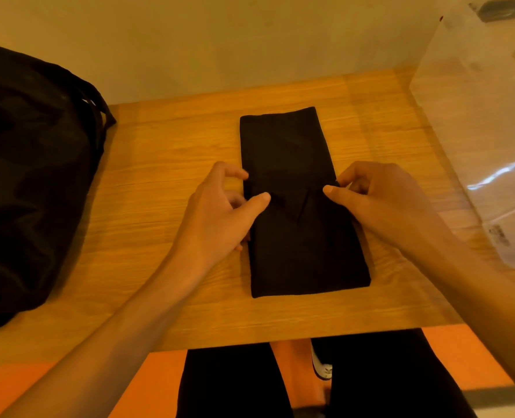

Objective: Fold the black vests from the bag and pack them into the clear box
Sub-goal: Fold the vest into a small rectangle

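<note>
Both bare forearms reach forward from the lower corners and angle in toward each other. The left hand and right hand sit level, palms turned inward. Each thumb lies flat on top of the folded vest, pointing at the other, while the curled fingers pinch a side edge — left hand on the left edge, right hand on the right.

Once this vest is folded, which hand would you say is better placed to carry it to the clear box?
Probably right. The clear box stands at the table's right side, nearest the right hand, which pinches the black vest's edge; the left hand is on the bag's side.
</note>
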Demonstrator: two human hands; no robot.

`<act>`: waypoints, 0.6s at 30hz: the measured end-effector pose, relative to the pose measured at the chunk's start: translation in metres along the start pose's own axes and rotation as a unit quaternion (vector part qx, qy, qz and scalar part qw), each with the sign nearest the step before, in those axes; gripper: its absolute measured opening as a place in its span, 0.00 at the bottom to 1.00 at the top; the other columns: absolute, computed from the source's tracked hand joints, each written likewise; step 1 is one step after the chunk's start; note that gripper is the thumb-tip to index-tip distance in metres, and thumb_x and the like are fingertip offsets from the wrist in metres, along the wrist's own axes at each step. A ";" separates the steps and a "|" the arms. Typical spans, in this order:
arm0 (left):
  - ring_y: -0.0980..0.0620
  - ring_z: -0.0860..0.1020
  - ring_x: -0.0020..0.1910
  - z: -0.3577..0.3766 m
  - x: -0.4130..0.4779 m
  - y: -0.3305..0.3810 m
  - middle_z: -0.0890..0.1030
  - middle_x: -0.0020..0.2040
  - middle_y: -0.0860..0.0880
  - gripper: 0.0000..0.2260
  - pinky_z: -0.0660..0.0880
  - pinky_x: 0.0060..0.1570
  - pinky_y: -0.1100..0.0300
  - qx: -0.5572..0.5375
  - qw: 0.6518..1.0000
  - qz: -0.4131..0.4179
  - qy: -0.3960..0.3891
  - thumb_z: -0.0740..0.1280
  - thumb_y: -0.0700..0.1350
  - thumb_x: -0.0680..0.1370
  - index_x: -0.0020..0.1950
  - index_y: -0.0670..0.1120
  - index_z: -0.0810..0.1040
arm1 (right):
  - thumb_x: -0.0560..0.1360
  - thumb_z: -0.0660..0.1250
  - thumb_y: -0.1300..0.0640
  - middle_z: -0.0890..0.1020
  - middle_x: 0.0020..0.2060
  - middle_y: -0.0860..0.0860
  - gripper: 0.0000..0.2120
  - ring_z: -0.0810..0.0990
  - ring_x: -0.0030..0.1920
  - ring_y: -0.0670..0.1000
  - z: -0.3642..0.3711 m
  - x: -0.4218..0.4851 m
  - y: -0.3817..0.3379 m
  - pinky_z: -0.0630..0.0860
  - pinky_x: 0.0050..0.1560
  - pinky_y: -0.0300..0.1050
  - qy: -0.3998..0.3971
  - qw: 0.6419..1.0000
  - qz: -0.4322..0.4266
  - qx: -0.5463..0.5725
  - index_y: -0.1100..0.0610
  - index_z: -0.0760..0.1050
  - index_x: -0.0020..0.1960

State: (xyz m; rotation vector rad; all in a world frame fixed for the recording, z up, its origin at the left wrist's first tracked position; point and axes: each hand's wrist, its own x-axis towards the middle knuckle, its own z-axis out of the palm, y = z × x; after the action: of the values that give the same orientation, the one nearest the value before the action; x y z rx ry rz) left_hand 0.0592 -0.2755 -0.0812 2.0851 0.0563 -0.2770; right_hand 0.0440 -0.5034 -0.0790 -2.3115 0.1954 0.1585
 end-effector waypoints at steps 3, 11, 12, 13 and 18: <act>0.57 0.81 0.30 -0.003 0.000 0.002 0.82 0.37 0.50 0.10 0.71 0.28 0.65 0.059 0.997 0.041 -0.019 0.72 0.48 0.79 0.58 0.54 0.76 | 0.78 0.70 0.47 0.80 0.37 0.44 0.05 0.77 0.38 0.38 -0.001 0.002 0.000 0.68 0.34 0.27 0.003 1.000 -0.006 -0.006 0.48 0.77 0.50; 0.54 0.81 0.27 -0.002 0.001 -0.002 0.82 0.40 0.50 0.04 0.74 0.31 0.60 0.042 0.999 0.031 0.009 0.68 0.44 0.82 0.48 0.50 0.76 | 0.80 0.67 0.47 0.83 0.40 0.49 0.09 0.81 0.42 0.46 0.000 0.002 0.004 0.70 0.38 0.36 -0.005 1.000 0.003 0.006 0.53 0.81 0.49; 0.55 0.80 0.27 -0.002 0.001 -0.003 0.82 0.40 0.51 0.04 0.73 0.30 0.61 0.054 0.998 0.033 0.017 0.68 0.44 0.81 0.47 0.51 0.76 | 0.80 0.68 0.48 0.83 0.39 0.49 0.09 0.81 0.42 0.46 0.000 0.002 0.003 0.69 0.38 0.35 -0.003 1.000 -0.002 0.001 0.53 0.81 0.49; 0.56 0.80 0.27 -0.002 0.002 -0.003 0.81 0.39 0.52 0.04 0.73 0.30 0.62 0.065 0.997 0.037 0.024 0.69 0.44 0.81 0.47 0.51 0.76 | 0.79 0.68 0.48 0.83 0.39 0.49 0.08 0.80 0.42 0.45 0.000 0.002 0.002 0.69 0.37 0.32 0.003 1.000 -0.008 -0.007 0.52 0.80 0.47; 0.56 0.80 0.31 -0.002 0.002 -0.005 0.81 0.43 0.52 0.04 0.71 0.27 0.70 0.058 0.997 0.041 0.039 0.70 0.43 0.80 0.45 0.48 0.78 | 0.79 0.69 0.50 0.81 0.35 0.51 0.09 0.79 0.39 0.45 0.002 -0.003 -0.001 0.67 0.36 0.22 0.033 0.999 -0.034 -0.020 0.53 0.78 0.43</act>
State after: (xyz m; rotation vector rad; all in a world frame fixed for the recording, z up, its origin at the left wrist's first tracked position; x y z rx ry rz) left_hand 0.0606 -0.2710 -0.0845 2.2074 0.0030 -0.1516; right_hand 0.0409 -0.5010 -0.0787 -2.3610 0.1490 0.0513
